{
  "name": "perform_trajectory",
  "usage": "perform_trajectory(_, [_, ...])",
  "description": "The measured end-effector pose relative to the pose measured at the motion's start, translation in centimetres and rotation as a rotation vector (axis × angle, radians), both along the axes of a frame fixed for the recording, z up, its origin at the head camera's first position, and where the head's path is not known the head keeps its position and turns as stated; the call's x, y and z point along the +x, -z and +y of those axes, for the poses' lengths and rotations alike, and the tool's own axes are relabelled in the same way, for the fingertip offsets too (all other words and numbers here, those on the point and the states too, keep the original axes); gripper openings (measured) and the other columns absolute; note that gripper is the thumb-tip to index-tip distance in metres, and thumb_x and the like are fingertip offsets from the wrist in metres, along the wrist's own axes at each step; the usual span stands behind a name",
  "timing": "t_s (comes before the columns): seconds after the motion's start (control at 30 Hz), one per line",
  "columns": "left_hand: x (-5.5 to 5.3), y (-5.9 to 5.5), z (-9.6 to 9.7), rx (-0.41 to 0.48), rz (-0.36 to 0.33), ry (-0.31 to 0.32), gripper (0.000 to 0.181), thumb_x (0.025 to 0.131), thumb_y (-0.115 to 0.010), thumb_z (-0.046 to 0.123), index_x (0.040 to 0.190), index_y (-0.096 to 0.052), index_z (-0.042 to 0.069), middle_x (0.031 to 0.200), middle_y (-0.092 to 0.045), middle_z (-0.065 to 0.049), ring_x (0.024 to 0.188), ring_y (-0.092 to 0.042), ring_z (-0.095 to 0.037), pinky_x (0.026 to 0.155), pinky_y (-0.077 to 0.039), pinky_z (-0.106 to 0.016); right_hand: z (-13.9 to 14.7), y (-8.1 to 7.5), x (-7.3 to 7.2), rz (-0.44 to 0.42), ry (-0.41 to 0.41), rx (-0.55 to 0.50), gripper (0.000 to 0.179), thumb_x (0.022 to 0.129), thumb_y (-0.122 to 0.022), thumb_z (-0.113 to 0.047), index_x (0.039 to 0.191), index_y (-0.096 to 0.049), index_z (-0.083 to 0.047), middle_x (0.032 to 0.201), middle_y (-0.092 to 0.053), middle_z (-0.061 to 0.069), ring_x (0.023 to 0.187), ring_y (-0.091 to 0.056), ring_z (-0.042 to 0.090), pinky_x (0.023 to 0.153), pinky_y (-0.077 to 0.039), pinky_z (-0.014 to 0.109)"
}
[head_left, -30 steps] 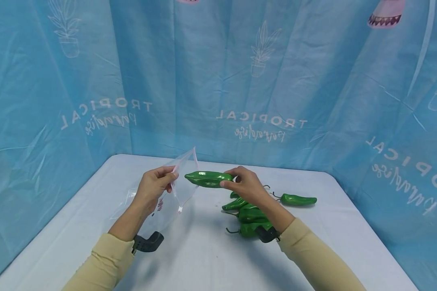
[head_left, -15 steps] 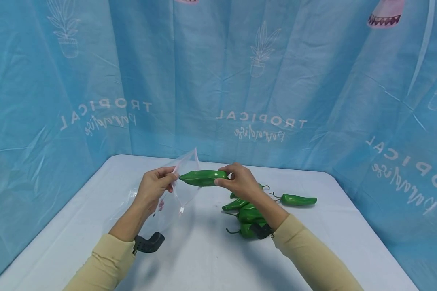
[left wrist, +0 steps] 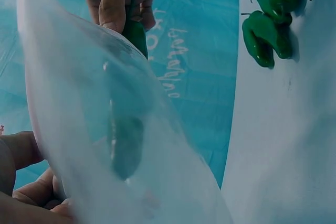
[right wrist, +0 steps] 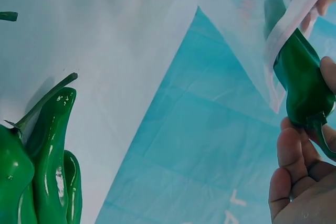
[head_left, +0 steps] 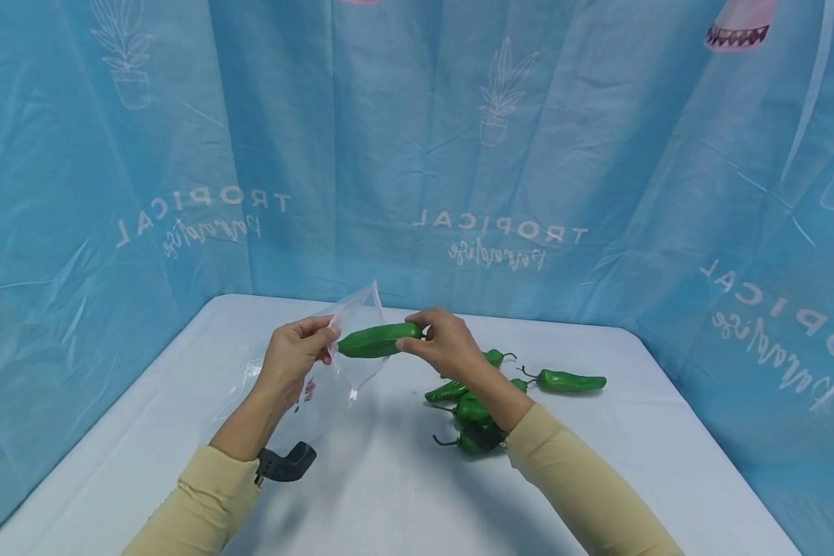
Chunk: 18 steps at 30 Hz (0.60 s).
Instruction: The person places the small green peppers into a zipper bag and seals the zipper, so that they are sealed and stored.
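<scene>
I saw the clear plastic bag (head_left: 333, 363) raised above the white table (head_left: 389, 494), my left hand (head_left: 293, 357) pinching its open rim. My right hand (head_left: 443, 344) gripped the glossy green pepper (head_left: 378, 340) at its stem end, the tip already inside the bag's mouth. More peppers (head_left: 474, 408) lay heaped beside my right forearm.

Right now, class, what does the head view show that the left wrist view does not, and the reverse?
Only the head view shows both sleeves, the lone pepper lying apart, and the table edges. Only the left wrist view shows the pepper tip through the bag's film. Both show the right hand holding the pepper, the left hand gripping the bag, and the pile.
</scene>
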<state>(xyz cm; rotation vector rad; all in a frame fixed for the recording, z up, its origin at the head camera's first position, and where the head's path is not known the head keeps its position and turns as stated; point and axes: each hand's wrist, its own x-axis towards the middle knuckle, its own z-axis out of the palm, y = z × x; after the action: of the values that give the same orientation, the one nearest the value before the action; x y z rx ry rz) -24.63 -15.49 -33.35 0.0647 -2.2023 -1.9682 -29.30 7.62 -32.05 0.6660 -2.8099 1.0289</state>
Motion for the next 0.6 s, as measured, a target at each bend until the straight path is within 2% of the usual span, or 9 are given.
perform_trajectory(0.4, [-0.1, 0.0, 0.2, 0.028, -0.009, -0.013, 0.037, 0.091, -0.062, 0.02, 0.122, -0.06, 0.0, 0.101, -0.061, -0.011, 0.064, -0.056, -0.007, 0.065, -0.051, -0.017, -0.9, 0.3, -0.2, 0.003, -0.031, -0.023, 0.044, 0.085, -0.068, -0.038, 0.123, -0.062, -0.016, 0.11, -0.059, 0.001, 0.089, -0.055, 0.014, 0.07, -0.049, 0.028])
perform_trajectory(0.6, [-0.1, 0.0, 0.2, 0.051, 0.006, 0.005, 0.038, 0.091, -0.063, 0.019, 0.122, -0.059, -0.002, 0.098, -0.061, -0.009, 0.063, -0.055, -0.007, 0.064, -0.051, -0.017, -1.5, 0.8, -0.5, 0.022, -0.044, -0.003, 0.044, 0.085, -0.068, -0.038, 0.122, -0.063, -0.016, 0.11, -0.059, 0.0, 0.088, -0.055, 0.014, 0.07, -0.049, 0.027])
